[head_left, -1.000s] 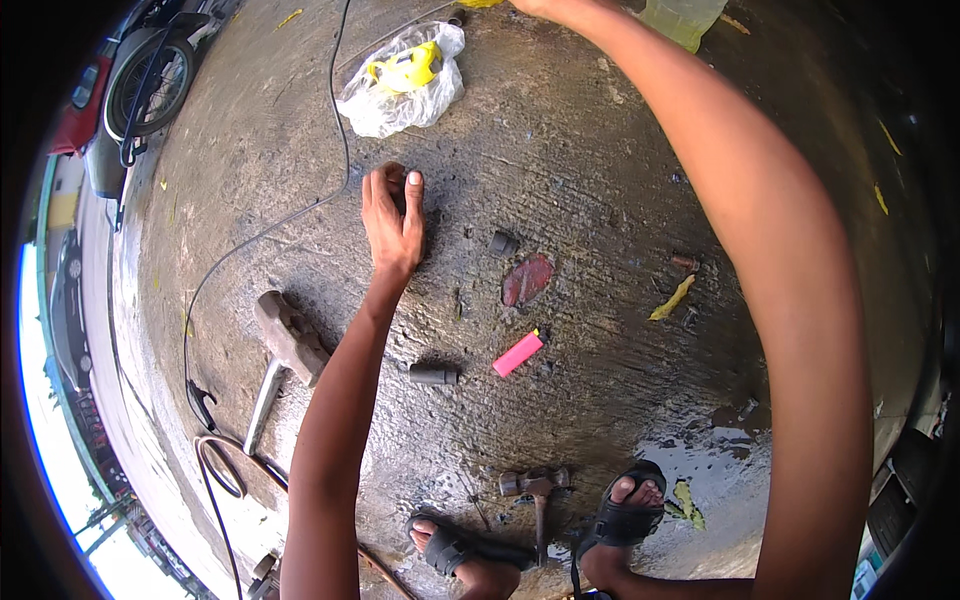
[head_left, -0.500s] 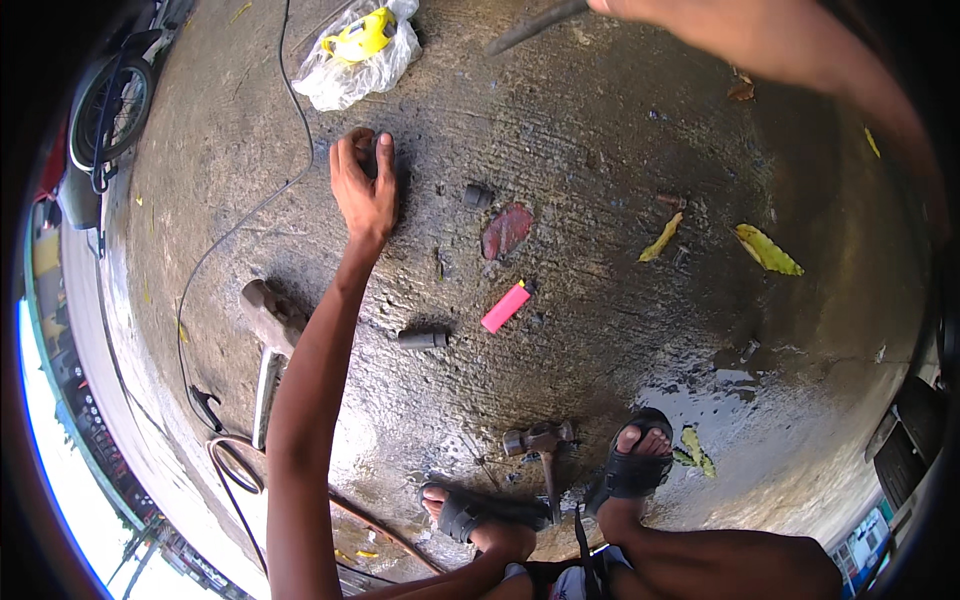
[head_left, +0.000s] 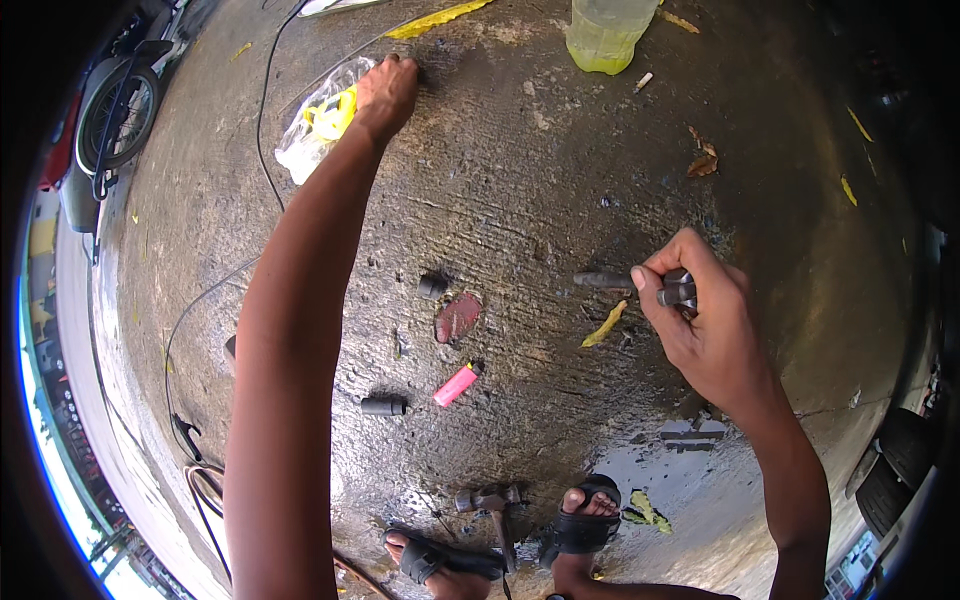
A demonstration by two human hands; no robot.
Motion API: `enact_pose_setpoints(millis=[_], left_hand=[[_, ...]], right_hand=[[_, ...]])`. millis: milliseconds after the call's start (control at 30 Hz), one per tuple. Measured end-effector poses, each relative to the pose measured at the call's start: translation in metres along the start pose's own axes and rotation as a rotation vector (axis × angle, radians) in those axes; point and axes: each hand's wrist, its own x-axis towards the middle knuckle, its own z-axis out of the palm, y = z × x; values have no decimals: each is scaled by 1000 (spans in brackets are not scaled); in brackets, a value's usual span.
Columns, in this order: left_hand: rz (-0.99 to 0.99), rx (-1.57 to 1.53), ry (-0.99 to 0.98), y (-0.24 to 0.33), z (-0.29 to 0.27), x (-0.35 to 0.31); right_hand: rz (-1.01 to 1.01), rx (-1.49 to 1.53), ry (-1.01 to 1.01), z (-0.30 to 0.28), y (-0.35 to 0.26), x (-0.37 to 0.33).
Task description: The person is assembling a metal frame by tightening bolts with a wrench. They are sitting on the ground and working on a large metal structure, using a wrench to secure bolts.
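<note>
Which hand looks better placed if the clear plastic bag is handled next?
Likely the left hand: it appears close beside the clear plastic bag, though whether it holds anything is hidden. The right hand is farther off, gripping a dark rod.

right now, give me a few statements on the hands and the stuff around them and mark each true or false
1. The right hand holds a dark rod. True.
2. A pink lighter lies to the right of a short black cylinder. True.
3. The left hand is right beside the pink lighter. False: it is well above it in the picture, by the clear plastic bag.
4. The small hammer lies at the top edge of the picture. False: it lies near the bottom, by the sandals.
5. A yellow-green container shows at the top edge. True.
</note>
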Motion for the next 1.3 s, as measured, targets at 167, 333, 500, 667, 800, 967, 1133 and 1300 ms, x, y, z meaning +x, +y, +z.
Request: enact_pose_setpoints(millis=[167, 333, 500, 667, 800, 967, 1133, 1300], left_hand=[[213, 70, 253, 6, -13, -39], [204, -1318, -9, 68, -45, -158], [291, -1340, -104, 84, -101, -281], [265, -1351, -144, 103, -116, -359], [212, -1270, -31, 119, -126, -388], [332, -900, 158, 127, -140, -417], [399, -772, 210, 127, -165, -452], [366, -613, 236, 128, -184, -481]], right_hand=[[77, -57, 104, -6, 8, -2], [-134, 351, 184, 21, 29, 14], [-199, 177, 150, 35, -6, 2], [-332, 84, 2, 38, -48, -26], [-87, 90, -222, 24, -68, -49], [-151, 132, -180, 20, -79, -86], [-155, 311, -201, 26, -97, -121], [-123, 377, -178, 32, -122, -141]])
